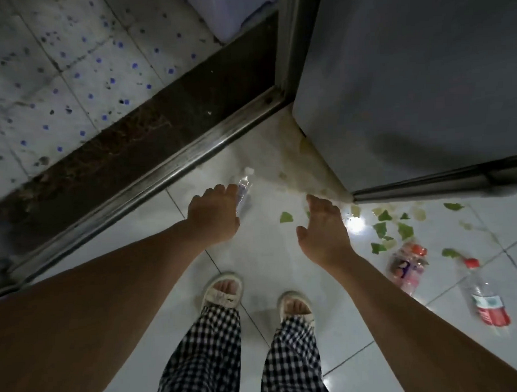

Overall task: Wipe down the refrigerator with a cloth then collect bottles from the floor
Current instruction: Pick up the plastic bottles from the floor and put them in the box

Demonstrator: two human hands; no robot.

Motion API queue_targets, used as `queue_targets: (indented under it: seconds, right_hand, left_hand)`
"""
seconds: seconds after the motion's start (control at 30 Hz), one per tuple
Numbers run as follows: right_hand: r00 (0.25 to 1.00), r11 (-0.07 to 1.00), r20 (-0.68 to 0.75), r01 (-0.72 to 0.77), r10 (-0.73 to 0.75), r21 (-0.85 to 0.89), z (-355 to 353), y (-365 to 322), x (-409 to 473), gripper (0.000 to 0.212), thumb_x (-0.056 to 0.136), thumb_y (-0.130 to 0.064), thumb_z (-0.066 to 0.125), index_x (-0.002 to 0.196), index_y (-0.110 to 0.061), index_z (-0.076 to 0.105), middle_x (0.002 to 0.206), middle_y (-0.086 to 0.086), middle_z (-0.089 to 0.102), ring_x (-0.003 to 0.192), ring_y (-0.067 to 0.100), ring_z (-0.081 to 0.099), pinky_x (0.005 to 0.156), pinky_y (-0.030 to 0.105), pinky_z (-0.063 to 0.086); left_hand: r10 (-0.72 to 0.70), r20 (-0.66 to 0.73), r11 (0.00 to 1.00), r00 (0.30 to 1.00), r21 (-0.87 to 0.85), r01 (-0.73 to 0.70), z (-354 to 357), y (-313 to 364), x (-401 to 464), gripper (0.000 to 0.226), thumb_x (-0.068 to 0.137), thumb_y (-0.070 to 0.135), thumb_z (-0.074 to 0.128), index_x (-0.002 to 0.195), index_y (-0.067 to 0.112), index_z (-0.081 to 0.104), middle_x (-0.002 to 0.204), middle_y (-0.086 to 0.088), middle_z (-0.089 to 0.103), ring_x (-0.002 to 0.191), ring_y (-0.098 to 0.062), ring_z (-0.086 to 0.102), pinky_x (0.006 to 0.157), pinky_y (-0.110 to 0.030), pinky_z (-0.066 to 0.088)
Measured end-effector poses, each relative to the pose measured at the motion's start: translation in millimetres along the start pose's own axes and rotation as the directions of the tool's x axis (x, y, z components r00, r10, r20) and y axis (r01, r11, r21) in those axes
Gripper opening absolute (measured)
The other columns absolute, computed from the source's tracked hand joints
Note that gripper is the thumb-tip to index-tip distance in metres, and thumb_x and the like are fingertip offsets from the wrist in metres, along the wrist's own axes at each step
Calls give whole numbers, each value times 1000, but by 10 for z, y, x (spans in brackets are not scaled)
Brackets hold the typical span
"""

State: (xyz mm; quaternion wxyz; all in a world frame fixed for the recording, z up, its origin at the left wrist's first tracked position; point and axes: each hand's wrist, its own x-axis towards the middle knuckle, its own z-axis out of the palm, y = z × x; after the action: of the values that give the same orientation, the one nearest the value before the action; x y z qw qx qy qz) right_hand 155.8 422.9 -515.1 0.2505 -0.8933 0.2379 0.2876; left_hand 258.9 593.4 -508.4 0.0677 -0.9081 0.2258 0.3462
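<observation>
Head view: hands over bottles on the floor

Left hand (212,216): reached down to clear water bottle (243,190) lying on white tiled floor (265,254) near metal door threshold (151,182); fingers lay against bottle, grip could not be told. Right hand (324,231): fingers relaxed, spread, held nothing. Refrigerator (409,88): grey, stood at upper right. Pink-labelled bottle (407,267) and red-labelled bottle (486,299): lay side by side at right, among green leaf scraps (405,230).

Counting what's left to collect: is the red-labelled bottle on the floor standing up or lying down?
Lying down. The red-labelled bottle rests on its side on the floor tiles, its red cap pointing toward the refrigerator.
</observation>
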Motion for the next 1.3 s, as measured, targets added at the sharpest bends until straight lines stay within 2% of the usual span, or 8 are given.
queue_targets:
  seconds: [0.27, 0.53, 0.73, 0.83, 0.9, 0.97, 1.13, 1.3]
  right_hand:
    - [995, 993, -44, -89, 92, 76, 1126, 259, 772, 69, 88, -15, 59, 147, -9, 22, 142, 14, 38, 132, 29, 33, 104, 31, 32]
    - [990, 991, -108, -84, 96, 105, 1892, 669, 1230, 73, 88, -13, 60, 147, -9, 18, 145, 14, 34, 134, 30, 28, 106, 32, 29]
    - [985, 990, -156, -56, 76, 131, 2295, 932, 1314, 71, 87, -10, 58, 147, -11, 19, 141, 13, 36, 129, 29, 31, 101, 33, 34]
    - [982, 985, -167, -57, 85, 164, 2382, 1056, 1207, 71, 87, -8, 56, 147, -11, 18, 142, 12, 35, 129, 28, 31, 101, 33, 35]
    - [979, 979, -175, -70, 105, 193, 2405, 1155, 1068, 72, 87, -9, 56, 148, -12, 17, 145, 11, 33, 132, 28, 30, 104, 34, 34]
    - [973, 968, -173, -109, 150, 227, 2403, 1274, 867, 73, 88, -11, 57, 148, -12, 16, 146, 10, 32, 133, 26, 29, 106, 33, 33]
    - [937, 923, -184, -230, 295, 307, 2342, 1733, 282, 73, 89, -14, 57, 149, -13, 14, 148, 8, 28, 135, 24, 27, 108, 29, 29]
    - [839, 849, -256, -372, 481, 376, 2214, 2360, -179, 74, 87, -9, 59, 148, -13, 17, 148, 9, 29, 134, 25, 28, 104, 33, 35]
  left_hand:
    - [-13, 31, 1000, 999, 5, 13, 1090, -210, 1200, 58, 86, 38, 57, 132, 12, 32, 125, -15, 47, 116, -33, 48, 90, -40, 40]
    - [-174, -83, 983, 981, -69, 168, 1995, -237, 1825, 83, 81, 45, 63, 142, 11, 18, 133, -21, 42, 121, -39, 44, 95, -46, 37]
    - [-238, -120, 949, 964, -242, 204, 2427, -196, 2002, 88, 84, 31, 64, 146, 13, 4, 133, -26, 39, 117, -45, 47, 95, -52, 40]
    - [-267, -151, 938, 952, -266, 221, 2490, -129, 1983, 90, 87, 25, 61, 148, 11, -4, 137, -30, 32, 118, -48, 43, 96, -54, 39]
    - [-260, -174, 940, 950, -270, 208, 2492, -39, 1891, 88, 88, 23, 60, 148, 10, -3, 136, -31, 32, 119, -48, 42, 95, -54, 38]
    - [-205, -187, 954, 961, -256, 154, 2483, 114, 1736, 84, 87, 23, 60, 147, 10, 3, 133, -31, 35, 116, -49, 43, 92, -54, 39]
    - [94, -218, 981, 971, -144, -128, 2422, 759, 1273, 74, 85, 22, 61, 144, 13, 17, 120, -26, 43, 107, -45, 50, 82, -53, 45]
    - [283, -201, 952, 938, -61, -300, 2387, 1601, 1004, 73, 86, 25, 58, 144, 11, 16, 123, -24, 44, 110, -40, 50, 85, -48, 45]
